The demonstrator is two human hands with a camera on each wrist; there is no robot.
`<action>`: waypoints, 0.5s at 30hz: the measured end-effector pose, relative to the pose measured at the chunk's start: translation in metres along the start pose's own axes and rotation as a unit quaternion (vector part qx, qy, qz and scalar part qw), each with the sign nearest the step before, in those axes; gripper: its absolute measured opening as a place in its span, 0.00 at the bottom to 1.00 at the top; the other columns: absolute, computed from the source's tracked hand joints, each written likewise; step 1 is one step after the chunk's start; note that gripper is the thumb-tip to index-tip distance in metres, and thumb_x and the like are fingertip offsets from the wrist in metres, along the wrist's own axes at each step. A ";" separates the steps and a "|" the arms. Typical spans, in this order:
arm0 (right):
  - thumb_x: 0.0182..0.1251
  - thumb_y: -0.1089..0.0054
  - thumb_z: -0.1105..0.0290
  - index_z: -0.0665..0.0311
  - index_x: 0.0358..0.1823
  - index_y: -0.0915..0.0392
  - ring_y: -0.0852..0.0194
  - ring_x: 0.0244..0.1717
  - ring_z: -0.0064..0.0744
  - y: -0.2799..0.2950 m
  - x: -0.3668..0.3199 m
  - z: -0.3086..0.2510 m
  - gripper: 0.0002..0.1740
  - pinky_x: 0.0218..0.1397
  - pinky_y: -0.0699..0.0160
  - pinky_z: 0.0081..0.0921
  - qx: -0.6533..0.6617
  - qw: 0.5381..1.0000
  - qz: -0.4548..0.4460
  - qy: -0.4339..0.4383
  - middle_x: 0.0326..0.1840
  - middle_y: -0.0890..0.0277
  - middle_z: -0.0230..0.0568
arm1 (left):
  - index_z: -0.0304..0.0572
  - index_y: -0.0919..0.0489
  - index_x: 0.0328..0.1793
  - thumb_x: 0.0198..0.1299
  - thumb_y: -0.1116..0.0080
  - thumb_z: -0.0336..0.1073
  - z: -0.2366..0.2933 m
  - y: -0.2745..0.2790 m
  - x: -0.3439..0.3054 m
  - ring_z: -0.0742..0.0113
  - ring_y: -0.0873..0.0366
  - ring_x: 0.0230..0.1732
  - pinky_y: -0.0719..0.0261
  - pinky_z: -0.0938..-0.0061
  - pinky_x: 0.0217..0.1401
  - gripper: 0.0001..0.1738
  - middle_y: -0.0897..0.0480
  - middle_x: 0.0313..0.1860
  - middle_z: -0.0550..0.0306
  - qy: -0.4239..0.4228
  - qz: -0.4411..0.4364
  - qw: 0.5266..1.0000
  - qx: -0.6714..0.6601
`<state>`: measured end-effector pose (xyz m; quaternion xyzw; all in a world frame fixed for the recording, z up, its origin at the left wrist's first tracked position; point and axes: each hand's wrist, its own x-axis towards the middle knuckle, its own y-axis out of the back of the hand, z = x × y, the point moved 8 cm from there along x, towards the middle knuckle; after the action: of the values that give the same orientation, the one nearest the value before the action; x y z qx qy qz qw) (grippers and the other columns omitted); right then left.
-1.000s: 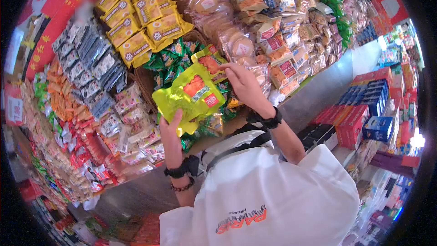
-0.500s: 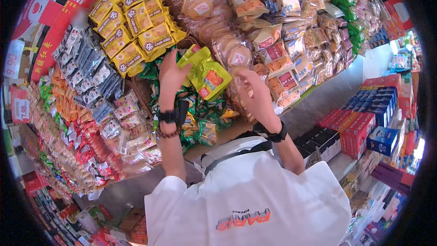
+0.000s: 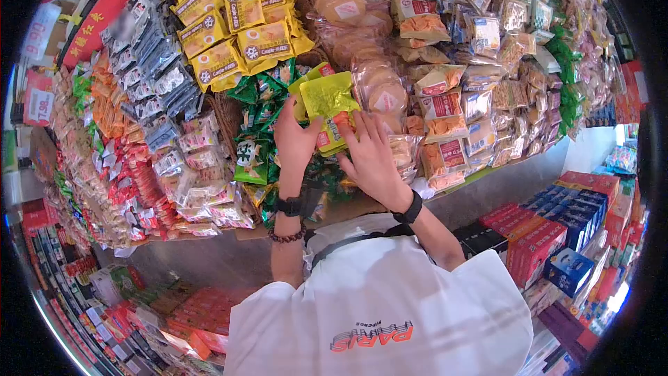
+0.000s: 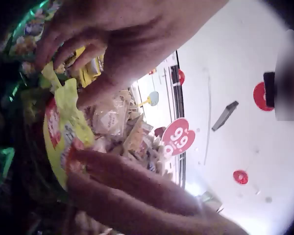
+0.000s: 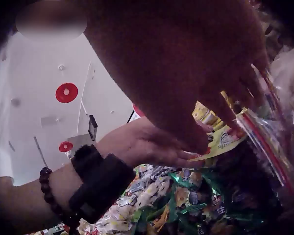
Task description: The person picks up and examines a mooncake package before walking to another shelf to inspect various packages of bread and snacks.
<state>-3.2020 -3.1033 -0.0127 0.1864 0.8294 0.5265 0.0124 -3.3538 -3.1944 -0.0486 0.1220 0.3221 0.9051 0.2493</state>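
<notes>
A yellow-green snack bag (image 3: 328,97) stands over a heap of small green-wrapped packets (image 3: 261,97), with a similar bag partly hidden behind it. At its left edge, my left hand (image 3: 296,138) grips it, thumb toward the front and fingers behind. My right hand (image 3: 376,160) lays its extended fingers on the bag's lower right part, thumb pointing left. In the left wrist view, fingers of both hands meet the crinkled bag (image 4: 63,132). The right wrist view shows my left hand (image 5: 142,144) at the bag, below the dark right hand (image 5: 186,73).
Yellow cake packs (image 3: 243,7) are stacked behind to the left. Clear-wrapped round cakes (image 3: 386,94) sit right of the hands, with bagged snacks (image 3: 445,108) beyond. Silver-blue packets (image 3: 149,83) lie at left. Red and blue boxes (image 3: 536,244) stand at right.
The front bag was held low and left, then carried up and right onto the packets. It has since turned, and my right hand has come from beside it onto its face.
</notes>
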 end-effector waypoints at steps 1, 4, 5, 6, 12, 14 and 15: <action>0.63 0.35 0.64 0.67 0.75 0.38 0.41 0.78 0.62 0.001 0.000 0.001 0.40 0.84 0.51 0.57 0.004 1.000 -0.002 -0.003 0.74 0.36 0.66 | 0.33 0.31 0.76 0.56 0.26 0.34 -0.005 -0.004 0.001 0.46 0.18 0.63 0.21 0.60 0.65 0.42 0.18 0.63 0.37 0.043 0.005 0.996 -0.083; 0.63 0.35 0.65 0.66 0.76 0.39 0.42 0.78 0.62 0.001 -0.002 0.006 0.40 0.84 0.50 0.57 0.003 1.000 -0.004 -0.001 0.74 0.36 0.65 | 0.33 0.36 0.80 0.57 0.28 0.27 0.000 -0.013 0.003 0.51 0.23 0.71 0.26 0.65 0.72 0.44 0.23 0.71 0.38 0.078 0.031 0.958 -0.273; 0.63 0.35 0.65 0.66 0.75 0.38 0.42 0.78 0.62 0.002 -0.003 0.006 0.39 0.83 0.50 0.57 0.008 1.000 -0.004 0.000 0.74 0.36 0.65 | 0.33 0.37 0.81 0.58 0.30 0.26 0.004 -0.016 0.004 0.53 0.25 0.73 0.27 0.67 0.74 0.44 0.26 0.74 0.39 0.072 0.043 0.942 -0.325; 0.64 0.36 0.65 0.66 0.75 0.37 0.43 0.78 0.62 0.004 -0.004 0.005 0.38 0.83 0.49 0.58 0.013 1.000 -0.005 0.001 0.74 0.36 0.64 | 0.32 0.38 0.81 0.58 0.30 0.26 0.005 -0.024 0.007 0.52 0.26 0.74 0.28 0.66 0.75 0.44 0.27 0.75 0.39 0.059 0.039 0.931 -0.357; 0.61 0.34 0.67 0.63 0.71 0.32 0.46 0.81 0.60 0.008 -0.004 -0.005 0.35 0.84 0.52 0.59 -0.007 0.999 -0.016 0.045 0.77 0.37 0.57 | 0.29 0.39 0.81 0.61 0.35 0.31 0.020 0.000 -0.016 0.41 0.30 0.75 0.33 0.59 0.78 0.42 0.30 0.76 0.33 0.039 0.074 0.991 -0.105; 0.59 0.32 0.68 0.60 0.68 0.27 0.47 0.82 0.59 0.009 -0.003 -0.012 0.33 0.86 0.56 0.59 0.002 0.996 -0.030 0.084 0.79 0.37 0.52 | 0.28 0.39 0.81 0.62 0.36 0.32 0.017 0.004 -0.036 0.40 0.30 0.75 0.33 0.58 0.78 0.42 0.30 0.76 0.31 0.090 0.045 0.992 -0.075; 0.59 0.32 0.68 0.61 0.67 0.26 0.47 0.82 0.59 0.003 -0.004 -0.011 0.32 0.86 0.57 0.59 -0.002 0.995 -0.040 0.090 0.79 0.38 0.52 | 0.28 0.39 0.80 0.62 0.36 0.33 0.012 0.003 -0.045 0.39 0.30 0.74 0.33 0.57 0.78 0.42 0.30 0.76 0.30 0.116 0.030 0.991 -0.060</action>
<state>-3.2001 -3.1129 -0.0053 0.1049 0.8327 0.5422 -0.0410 -3.3121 -3.2143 -0.0397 0.0104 0.2898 0.9379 0.1901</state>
